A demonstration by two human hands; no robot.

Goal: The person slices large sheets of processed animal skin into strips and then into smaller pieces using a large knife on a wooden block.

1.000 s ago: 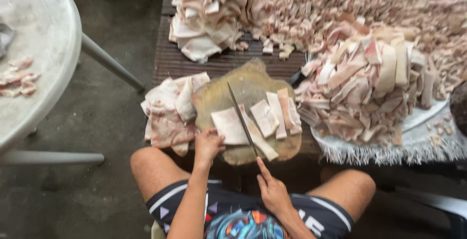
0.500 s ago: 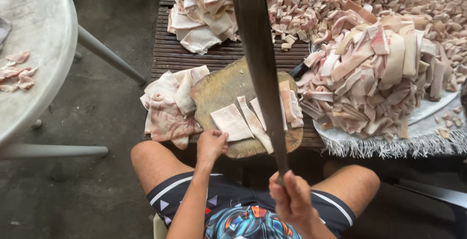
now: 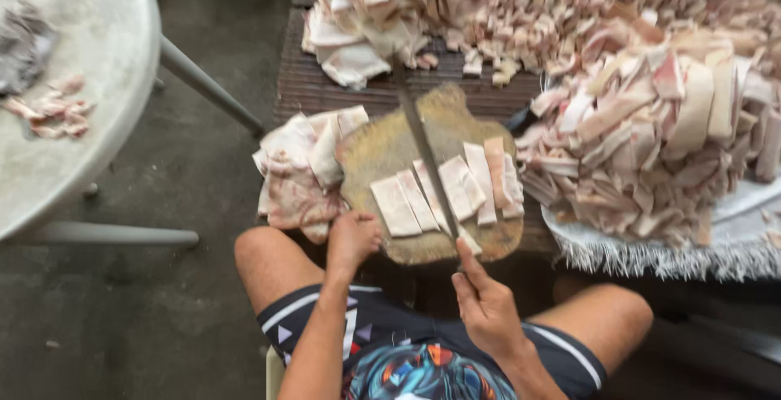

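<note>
My right hand (image 3: 485,306) grips the handle of a long cleaver-like knife (image 3: 422,146); its blade lies down across pale strips of pork skin (image 3: 455,191) on a round wooden chopping block (image 3: 382,144). Curled at the near left rim of the block, my left hand (image 3: 351,238) touches the edge beside the nearest strip. A stack of uncut skin sheets (image 3: 297,170) lies just left of the block. I sit with my bare knees under the block.
A big heap of cut strips (image 3: 663,135) rests on a fringed white cloth (image 3: 732,233) at right. More sheets and small diced pieces (image 3: 521,17) cover the dark slatted platform behind. A round grey table (image 3: 73,107) with scraps stands at left.
The knife was down on the strips, rose high towards the camera, and has come down again onto the strips. My left hand stayed at the block's near edge.
</note>
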